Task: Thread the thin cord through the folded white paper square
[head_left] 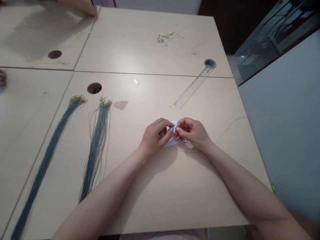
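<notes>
My left hand [158, 132] and my right hand [191, 131] meet fingertip to fingertip over a small white paper or card [178, 142] on the table. Both are closed in a pinch on a thin cord, whose pinched part between the fingertips is too small to see clearly. The loose length of this thin cord [229, 126] curves below the card, passes under my right wrist and runs toward the table's right edge. To the left lie two bundles of dark green cords [56, 141] [96, 151] with gold-coloured metal ends; my left forearm covers part of the nearer bundle.
A clear ruler [191, 90] lies at the right, with a grey roll of tape [209, 63] at its far end. Yellow-green scraps [165, 37] are scattered at the back. Beside the bundles are a pinkish flat piece [121, 105] and a round table hole [94, 88].
</notes>
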The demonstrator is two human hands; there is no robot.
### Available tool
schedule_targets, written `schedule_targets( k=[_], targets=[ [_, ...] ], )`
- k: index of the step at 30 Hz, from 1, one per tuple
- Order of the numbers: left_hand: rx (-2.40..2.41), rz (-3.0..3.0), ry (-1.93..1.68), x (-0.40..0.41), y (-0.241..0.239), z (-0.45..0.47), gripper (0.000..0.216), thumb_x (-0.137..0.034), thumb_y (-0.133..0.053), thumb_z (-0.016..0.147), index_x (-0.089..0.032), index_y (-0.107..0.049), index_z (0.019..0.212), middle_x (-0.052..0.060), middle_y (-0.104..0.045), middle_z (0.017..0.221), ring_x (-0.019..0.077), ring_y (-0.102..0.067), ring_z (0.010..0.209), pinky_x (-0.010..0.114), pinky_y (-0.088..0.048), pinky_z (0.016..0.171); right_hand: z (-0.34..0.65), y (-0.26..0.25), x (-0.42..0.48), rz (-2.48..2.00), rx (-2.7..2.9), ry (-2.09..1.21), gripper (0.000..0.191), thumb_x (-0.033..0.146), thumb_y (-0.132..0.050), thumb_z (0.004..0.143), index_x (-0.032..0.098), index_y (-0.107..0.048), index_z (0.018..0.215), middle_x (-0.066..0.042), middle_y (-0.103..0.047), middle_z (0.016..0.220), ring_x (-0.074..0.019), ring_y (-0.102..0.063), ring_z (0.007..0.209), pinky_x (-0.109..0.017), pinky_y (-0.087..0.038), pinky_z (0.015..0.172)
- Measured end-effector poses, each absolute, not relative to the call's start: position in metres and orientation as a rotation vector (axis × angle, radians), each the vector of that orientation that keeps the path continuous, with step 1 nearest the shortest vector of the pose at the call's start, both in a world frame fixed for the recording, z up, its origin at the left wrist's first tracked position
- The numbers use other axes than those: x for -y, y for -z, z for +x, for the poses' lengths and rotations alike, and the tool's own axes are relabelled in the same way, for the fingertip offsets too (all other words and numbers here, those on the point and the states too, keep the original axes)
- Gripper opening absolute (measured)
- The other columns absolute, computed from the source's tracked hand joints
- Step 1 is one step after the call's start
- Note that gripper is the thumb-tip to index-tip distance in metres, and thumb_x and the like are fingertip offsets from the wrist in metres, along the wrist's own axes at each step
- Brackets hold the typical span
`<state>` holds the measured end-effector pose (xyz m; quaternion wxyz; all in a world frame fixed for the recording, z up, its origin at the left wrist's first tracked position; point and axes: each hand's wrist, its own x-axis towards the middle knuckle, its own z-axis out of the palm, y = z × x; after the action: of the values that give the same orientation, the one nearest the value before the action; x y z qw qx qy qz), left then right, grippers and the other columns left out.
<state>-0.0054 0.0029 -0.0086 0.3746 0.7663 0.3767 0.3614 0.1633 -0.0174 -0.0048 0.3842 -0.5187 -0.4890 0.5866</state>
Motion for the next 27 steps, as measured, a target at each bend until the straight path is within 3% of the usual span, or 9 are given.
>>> schedule_targets(
  k=[20, 27],
  targets=[
    [-0.991, 2.044, -0.813, -0.0034, 0.0107, -0.0054, 0.013, -0.016, -0.045, 0.082, -0.016, -0.058, 0.082, 0.003, -0.059, 0.078, 0.0096, -0.05, 0.066, 0.022, -0.038, 0.06, 0.1622, 0.0062, 0.0182, -1.348, 1.276, -1.449, 0.013, 0.028, -0.06, 0.072, 0.017, -0.055, 0.076, 0.002, -0.059, 0.06, -0.0106, -0.059, 0.05, -0.024, -0.051, 0.05],
    [-1.025, 1.965, -0.786, -0.0043, 0.0096, -0.0044, 0.016, -0.023, -0.046, 0.083, -0.016, -0.059, 0.077, 0.002, -0.06, 0.072, 0.0099, -0.049, 0.062, 0.022, -0.037, 0.057, 0.1614, 0.0063, 0.0176, -1.362, 1.246, -1.462, 0.013, 0.03, -0.06, 0.071, 0.018, -0.055, 0.075, 0.001, -0.061, 0.062, -0.0104, -0.059, 0.05, -0.024, -0.052, 0.051]
  ],
)
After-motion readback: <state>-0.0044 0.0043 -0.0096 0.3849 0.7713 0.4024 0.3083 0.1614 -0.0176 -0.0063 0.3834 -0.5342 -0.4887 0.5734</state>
